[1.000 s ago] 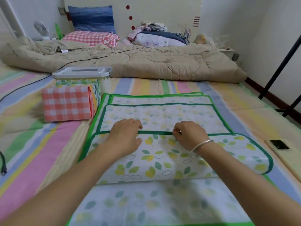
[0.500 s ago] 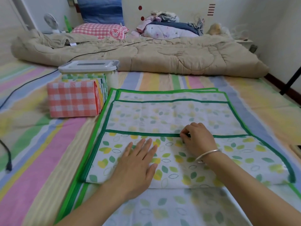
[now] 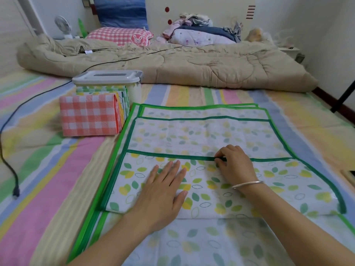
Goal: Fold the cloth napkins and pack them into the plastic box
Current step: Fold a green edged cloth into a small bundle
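Napkins part-folded on striped bed.
Left hand lies flat, fingers straight, on the leaf-print napkin; right hand pinches its green hem. Beyond the left hand, folded checked napkins stand just before the lidded plastic box; a black cable lies further left.

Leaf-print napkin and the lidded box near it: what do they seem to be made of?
The leaf-print napkin looks like thin matte cloth, possibly a non-woven: it lies flat, shows crease lines, and has stitched green edging. The box looks like milky translucent plastic, with a smooth grey lid showing slight sheen.
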`<state>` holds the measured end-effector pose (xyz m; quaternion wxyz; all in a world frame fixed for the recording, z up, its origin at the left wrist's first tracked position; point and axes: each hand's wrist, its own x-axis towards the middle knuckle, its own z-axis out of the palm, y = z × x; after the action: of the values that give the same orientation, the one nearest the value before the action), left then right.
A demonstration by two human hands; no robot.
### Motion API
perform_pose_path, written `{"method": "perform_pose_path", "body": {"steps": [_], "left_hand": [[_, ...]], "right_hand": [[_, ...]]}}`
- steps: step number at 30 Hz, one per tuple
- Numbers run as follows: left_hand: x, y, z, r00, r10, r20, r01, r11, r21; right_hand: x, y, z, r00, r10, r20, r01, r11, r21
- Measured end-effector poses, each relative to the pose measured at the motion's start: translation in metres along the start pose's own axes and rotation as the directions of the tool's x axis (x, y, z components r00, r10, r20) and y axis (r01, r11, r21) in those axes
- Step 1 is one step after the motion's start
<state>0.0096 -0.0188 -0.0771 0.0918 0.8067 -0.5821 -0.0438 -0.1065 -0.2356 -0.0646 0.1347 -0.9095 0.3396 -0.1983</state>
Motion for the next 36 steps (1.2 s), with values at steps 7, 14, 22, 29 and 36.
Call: {"method": "perform_pose_path", "body": {"steps": [7,14,22,29,36], "left_hand": [[0.002,-0.005,0.011,1.0,-0.013,-0.004,0.014,0.996,0.092],[0.003,-0.005,0.012,0.995,-0.098,-0.014,0.099,0.986,0.134],[0.002,-0.01,0.017,0.995,-0.1,0.008,0.097,0.982,0.164],[0.004,-0.012,0.013,0.995,-0.096,0.035,0.094,0.994,0.063],[-0.025,-0.054,-0.004,0.956,-0.289,-0.05,0.293,0.937,0.189]], "right_hand": [[0.001,0.003,0.007,1.0,0.006,-0.007,-0.006,1.0,-0.021],[-0.053,-0.047,0.001,0.968,0.002,0.251,0.064,0.965,-0.255],[-0.091,0.034,-0.025,0.922,0.077,0.381,0.049,0.949,-0.311],[-0.081,0.087,-0.047,0.892,0.239,0.383,-0.1,0.932,-0.348],[-0.08,0.085,-0.047,0.895,0.248,0.371,-0.121,0.935,-0.333]]}}
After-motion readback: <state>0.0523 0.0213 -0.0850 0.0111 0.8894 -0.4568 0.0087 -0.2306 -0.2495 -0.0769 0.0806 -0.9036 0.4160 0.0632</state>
